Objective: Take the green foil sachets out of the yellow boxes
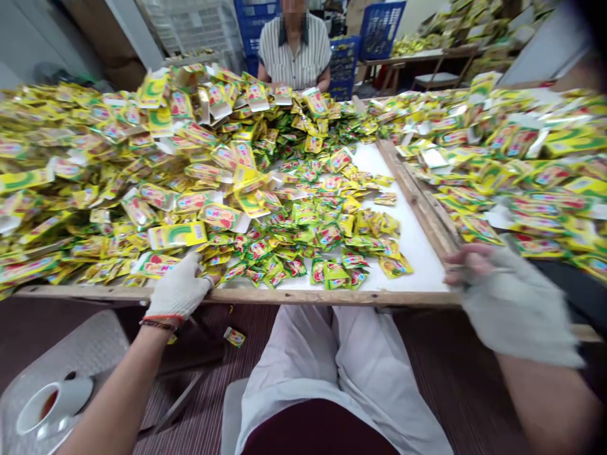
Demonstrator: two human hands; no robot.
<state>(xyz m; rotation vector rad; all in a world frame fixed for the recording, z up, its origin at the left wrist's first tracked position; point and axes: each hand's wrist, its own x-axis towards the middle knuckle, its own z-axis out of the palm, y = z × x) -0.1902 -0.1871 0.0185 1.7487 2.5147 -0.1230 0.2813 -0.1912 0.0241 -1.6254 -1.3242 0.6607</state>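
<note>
My left hand, in a white knit glove with bare fingertips, rests at the table's near edge. Its fingers are bent together beside a small yellow-green carton; what they hold, if anything, is hidden. My right hand, in a pale glove and blurred, is at the near end of a wooden divider strip. Its bare fingers are curled in, and I cannot make out anything in them. Between the hands lie many small green and yellow sachets on the white tabletop.
Open yellow cartons heap up on the left, and more cartons lie right of the divider. A wooden rim borders the table. Opposite sits a person. A cup of dark liquid stands on a stool at lower left.
</note>
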